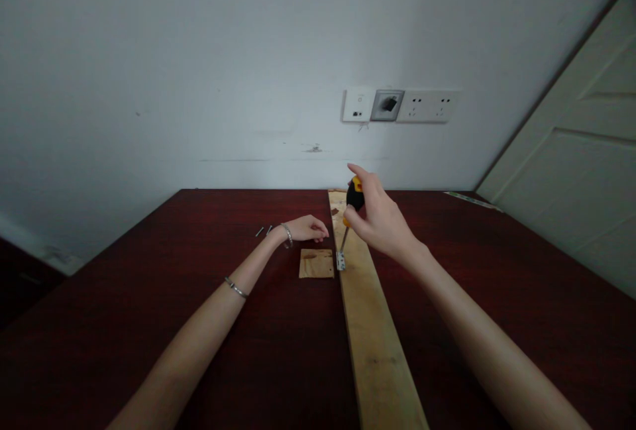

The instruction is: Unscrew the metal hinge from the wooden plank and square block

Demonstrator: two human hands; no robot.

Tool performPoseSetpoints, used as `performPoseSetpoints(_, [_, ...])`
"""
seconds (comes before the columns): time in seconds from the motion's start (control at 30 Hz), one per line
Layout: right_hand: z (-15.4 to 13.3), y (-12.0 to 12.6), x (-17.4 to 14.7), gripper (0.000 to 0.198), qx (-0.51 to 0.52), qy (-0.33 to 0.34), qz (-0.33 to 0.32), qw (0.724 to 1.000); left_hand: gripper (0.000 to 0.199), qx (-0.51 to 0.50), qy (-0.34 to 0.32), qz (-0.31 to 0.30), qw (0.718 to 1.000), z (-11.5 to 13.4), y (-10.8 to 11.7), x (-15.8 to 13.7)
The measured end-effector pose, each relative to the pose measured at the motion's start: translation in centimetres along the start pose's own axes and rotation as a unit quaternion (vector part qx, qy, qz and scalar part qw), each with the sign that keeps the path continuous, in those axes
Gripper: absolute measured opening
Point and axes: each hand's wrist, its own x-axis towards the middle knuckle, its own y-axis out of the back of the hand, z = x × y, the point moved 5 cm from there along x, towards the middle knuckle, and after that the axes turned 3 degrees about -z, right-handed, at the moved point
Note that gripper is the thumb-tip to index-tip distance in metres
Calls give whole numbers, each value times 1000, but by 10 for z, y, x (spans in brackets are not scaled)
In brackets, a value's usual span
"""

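Note:
My right hand (375, 211) is closed round the black and yellow handle of a screwdriver (354, 195), with one finger stretched past the handle's top. The screwdriver's shaft slants down to a small metal hinge (340, 261) on the left edge of a long wooden plank (370, 311). To the left of the plank, my left hand (308, 227) rests low over the table with its fingers curled in; whatever they may hold is hidden. Just below that hand lies a small square piece of wood (317, 264). Two screws (259, 232) lie left of my left wrist.
The dark red table (238, 357) meets a white wall (223, 72) at the back. Sockets and switches (400, 106) are on the wall. A thin pale strip (472, 201) lies at the table's far right edge, beside a panelled door (586, 132).

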Motion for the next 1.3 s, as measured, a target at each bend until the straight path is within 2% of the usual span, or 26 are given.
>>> performPoseSetpoints(0.13, [4,1,0,54,-26,-11,25,999,15,1,-3,-1,1000,0,0,0])
performPoseSetpoints(0.27, [10,2,0,42,18,-14,50,999,15,1,-2,0,1000,-1,0,0])
performPoseSetpoints(0.5, [7,3,1,54,82,-1,75,994,15,0,-1,-1,1000,-1,0,0])
performPoseSetpoints(0.67, [10,-1,1,53,75,-19,57,995,13,3,0,0,1000,-1,0,0])
performPoseSetpoints(0.83, [8,2,0,48,-5,-29,58,998,16,4,1,0,1000,0,0,-1])
performPoseSetpoints(0.93, [5,5,0,48,-19,-26,46,998,16,3,3,3,1000,1,0,-2])
performPoseSetpoints(1.17, [7,3,0,54,55,-28,39,997,16,4,12,3,1000,2,-1,-2])
performPoseSetpoints(1.3, [6,3,0,53,48,-31,31,998,16,4,13,1,1000,2,0,-2])
